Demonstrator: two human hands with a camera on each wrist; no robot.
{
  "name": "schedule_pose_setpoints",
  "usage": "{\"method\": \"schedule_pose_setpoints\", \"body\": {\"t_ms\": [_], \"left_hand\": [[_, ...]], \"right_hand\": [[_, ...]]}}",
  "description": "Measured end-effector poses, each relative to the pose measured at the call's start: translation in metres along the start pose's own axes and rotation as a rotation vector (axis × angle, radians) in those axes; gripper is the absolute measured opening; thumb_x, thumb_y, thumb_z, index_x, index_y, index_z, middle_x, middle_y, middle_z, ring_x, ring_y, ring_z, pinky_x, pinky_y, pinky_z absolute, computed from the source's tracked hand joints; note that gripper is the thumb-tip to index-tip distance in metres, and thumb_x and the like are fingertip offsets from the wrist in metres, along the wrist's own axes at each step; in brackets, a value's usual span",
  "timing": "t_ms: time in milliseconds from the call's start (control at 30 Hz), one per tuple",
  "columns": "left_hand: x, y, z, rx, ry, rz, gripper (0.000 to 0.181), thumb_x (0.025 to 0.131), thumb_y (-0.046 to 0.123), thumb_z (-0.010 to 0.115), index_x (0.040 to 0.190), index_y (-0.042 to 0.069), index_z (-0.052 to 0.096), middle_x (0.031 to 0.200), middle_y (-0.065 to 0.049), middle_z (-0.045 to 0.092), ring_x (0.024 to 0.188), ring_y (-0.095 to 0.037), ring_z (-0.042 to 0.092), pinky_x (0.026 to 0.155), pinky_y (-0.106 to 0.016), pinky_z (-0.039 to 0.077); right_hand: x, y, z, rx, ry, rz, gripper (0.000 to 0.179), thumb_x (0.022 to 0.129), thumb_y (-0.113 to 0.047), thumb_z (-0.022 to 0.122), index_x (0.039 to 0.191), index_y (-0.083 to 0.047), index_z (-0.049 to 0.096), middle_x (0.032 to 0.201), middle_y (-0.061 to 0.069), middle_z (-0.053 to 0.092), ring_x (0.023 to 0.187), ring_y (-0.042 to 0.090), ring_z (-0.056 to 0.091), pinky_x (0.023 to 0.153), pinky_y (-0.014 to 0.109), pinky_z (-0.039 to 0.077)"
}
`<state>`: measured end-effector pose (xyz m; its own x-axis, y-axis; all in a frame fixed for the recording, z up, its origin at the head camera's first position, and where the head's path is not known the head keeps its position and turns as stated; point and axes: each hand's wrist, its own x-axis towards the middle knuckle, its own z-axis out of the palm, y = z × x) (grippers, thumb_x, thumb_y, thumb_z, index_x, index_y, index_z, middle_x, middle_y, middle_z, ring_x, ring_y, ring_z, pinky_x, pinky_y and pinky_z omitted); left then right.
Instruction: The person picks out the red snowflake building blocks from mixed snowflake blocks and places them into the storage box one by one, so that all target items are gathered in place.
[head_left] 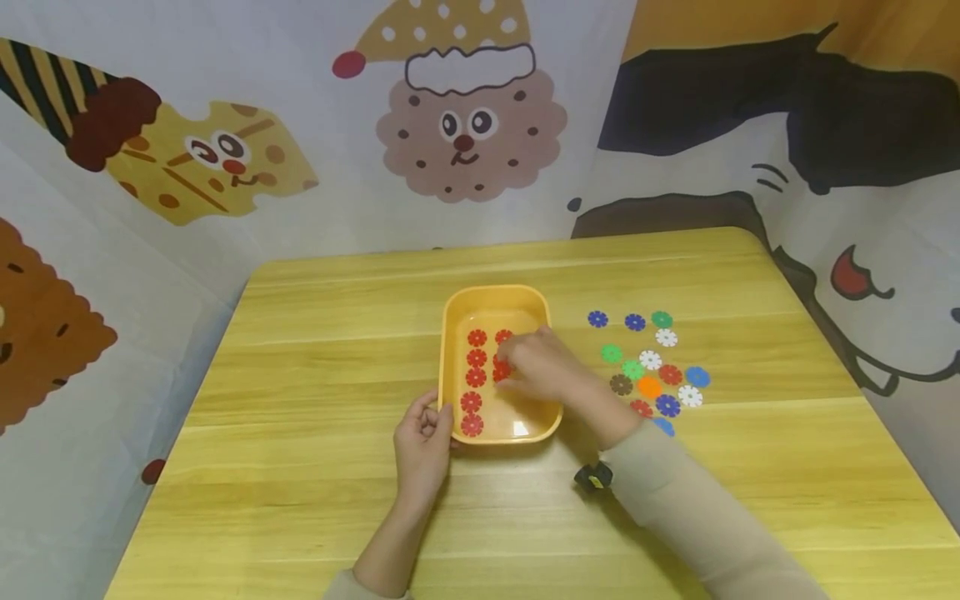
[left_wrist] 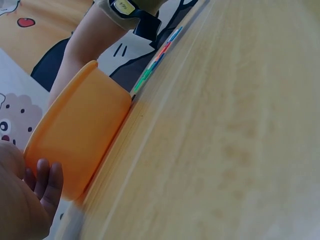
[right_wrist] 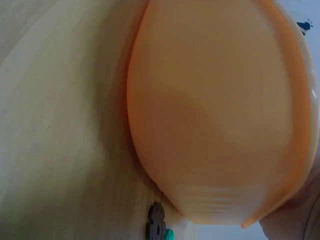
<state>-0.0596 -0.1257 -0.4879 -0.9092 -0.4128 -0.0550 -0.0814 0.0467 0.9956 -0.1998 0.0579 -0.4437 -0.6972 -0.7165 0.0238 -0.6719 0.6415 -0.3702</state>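
Observation:
A yellow-orange plastic tray (head_left: 498,435) stands on the table, with red snowflake discs (head_left: 476,377) inside in two columns. My left hand (head_left: 422,446) grips its near left side, the thumb at the rim and the fingers against the outer wall. In the left wrist view those fingers (left_wrist: 51,187) lie bent beside the tray wall (left_wrist: 85,135). My right hand (head_left: 543,362) reaches over the right rim and pinches a red snowflake disc (head_left: 500,372) low in the tray, in the right column. The fingertips are partly hidden. In the right wrist view the tray's outer side (right_wrist: 215,110) covers most of the picture.
Loose snowflake discs (head_left: 649,387) in blue, green, white, red, brown and orange lie flat to the right of the tray, some partly behind the right forearm. A black wrist strap (head_left: 593,477) hangs under the right arm. A cartoon-printed cloth (head_left: 330,225) backs the wooden table (head_left: 300,467).

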Motion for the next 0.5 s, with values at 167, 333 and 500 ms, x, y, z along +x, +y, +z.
{"method": "schedule_pose_setpoints", "body": {"t_ms": [167, 333, 500], "left_hand": [[-0.0001, -0.0013, -0.0005, 0.0, -0.006, 0.002, 0.03, 0.098, 0.008, 0.065, 0.126, -0.002, 0.063, 0.076, -0.018, 0.061, 0.054, -0.017, 0.062, 0.05, -0.029, 0.061], [0.0003, -0.0026, -0.0004, -0.008, -0.009, -0.011, 0.032, 0.098, 0.009, 0.066, 0.128, -0.001, 0.062, 0.079, -0.023, 0.062, 0.054, -0.016, 0.062, 0.05, -0.029, 0.061], [-0.0008, 0.0039, -0.0001, 0.0, -0.007, -0.037, 0.033, 0.099, 0.007, 0.065, 0.13, -0.003, 0.061, 0.082, -0.028, 0.062, 0.054, -0.014, 0.061, 0.051, -0.031, 0.061]], "right_hand": [[0.0004, -0.0017, 0.0023, -0.033, -0.033, 0.005, 0.033, 0.082, -0.036, 0.084, 0.102, -0.011, 0.074, 0.092, -0.002, 0.072, 0.085, 0.015, 0.063, 0.097, 0.043, 0.045], [-0.0008, 0.0012, 0.0013, 0.061, 0.025, 0.0, 0.036, 0.085, -0.034, 0.083, 0.105, -0.006, 0.074, 0.097, 0.005, 0.073, 0.092, 0.021, 0.065, 0.1, 0.045, 0.048], [-0.0046, 0.0071, -0.0016, 0.22, 0.145, -0.023, 0.034, 0.09, -0.026, 0.078, 0.112, -0.002, 0.071, 0.101, 0.011, 0.071, 0.092, 0.024, 0.064, 0.086, 0.037, 0.057]]}}
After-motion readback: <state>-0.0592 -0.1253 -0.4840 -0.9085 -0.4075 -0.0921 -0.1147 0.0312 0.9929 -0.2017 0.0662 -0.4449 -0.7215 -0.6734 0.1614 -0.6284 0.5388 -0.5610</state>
